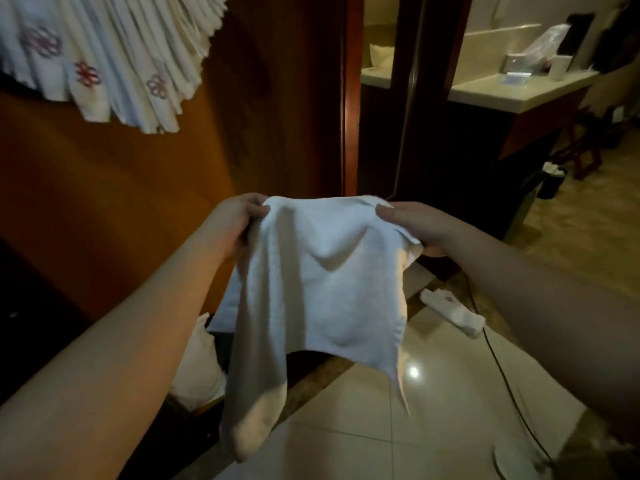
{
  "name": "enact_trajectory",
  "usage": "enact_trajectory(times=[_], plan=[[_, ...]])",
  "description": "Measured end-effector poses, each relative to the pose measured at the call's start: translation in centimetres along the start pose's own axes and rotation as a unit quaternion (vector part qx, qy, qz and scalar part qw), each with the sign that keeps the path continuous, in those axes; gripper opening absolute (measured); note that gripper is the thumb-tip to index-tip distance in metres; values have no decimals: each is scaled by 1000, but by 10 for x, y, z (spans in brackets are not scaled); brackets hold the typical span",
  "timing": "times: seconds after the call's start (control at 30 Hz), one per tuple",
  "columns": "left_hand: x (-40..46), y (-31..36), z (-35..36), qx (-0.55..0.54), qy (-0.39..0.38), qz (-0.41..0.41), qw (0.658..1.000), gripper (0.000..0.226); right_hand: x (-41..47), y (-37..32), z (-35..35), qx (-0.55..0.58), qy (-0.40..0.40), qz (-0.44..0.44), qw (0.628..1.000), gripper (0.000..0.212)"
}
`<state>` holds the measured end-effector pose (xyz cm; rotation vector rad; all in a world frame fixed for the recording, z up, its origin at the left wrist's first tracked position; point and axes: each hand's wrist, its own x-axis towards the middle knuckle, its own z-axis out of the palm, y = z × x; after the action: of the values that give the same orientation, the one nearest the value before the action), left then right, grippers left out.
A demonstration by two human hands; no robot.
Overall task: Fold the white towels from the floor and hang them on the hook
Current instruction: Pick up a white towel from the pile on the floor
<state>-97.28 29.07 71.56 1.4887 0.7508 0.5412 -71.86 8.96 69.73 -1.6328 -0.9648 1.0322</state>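
Note:
A white towel [322,289] hangs in the air in front of me, held up by its top edge. My left hand [233,220] pinches its top left corner. At the top right corner my right hand [412,225] grips the cloth, thumb on the front. The towel droops in loose folds, with one long tail reaching down at the lower left. Several folded white towels with red embroidered marks [104,60] hang in a fanned row at the upper left against the wooden wall. More white cloth [197,368] lies low on the left behind my forearm.
A wooden door frame [349,98] stands ahead. Beyond it is a light counter [519,88] with bags and boxes. On the glossy tiled floor [433,427] lie a white power strip [450,311] and a black cable [502,375]. A dark bin [550,180] stands at the right.

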Motion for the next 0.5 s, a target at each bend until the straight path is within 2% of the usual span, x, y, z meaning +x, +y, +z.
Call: enact_trajectory(times=[0.13, 0.23, 0.3, 0.37, 0.43, 0.5], plan=[[-39, -6, -10, 117, 11, 22, 993, 22, 4, -43, 44, 54, -27, -10, 998, 45], [-65, -9, -7, 215, 5, 61, 975, 18, 7, -67, 74, 97, -28, -13, 995, 56], [-84, -6, 0, 222, 13, 118, 968, 18, 9, -77, 89, 137, -40, 0, 990, 55], [-104, 7, 7, 213, 30, 200, 956, 19, 9, -85, 103, 128, -59, 25, 990, 47], [-120, 22, 11, 262, 25, 287, 921, 22, 8, -89, 115, 107, -80, 61, 989, 39], [-130, 37, 13, 346, -4, 339, 875, 27, 6, -93, 124, 94, -108, 77, 987, 28]])
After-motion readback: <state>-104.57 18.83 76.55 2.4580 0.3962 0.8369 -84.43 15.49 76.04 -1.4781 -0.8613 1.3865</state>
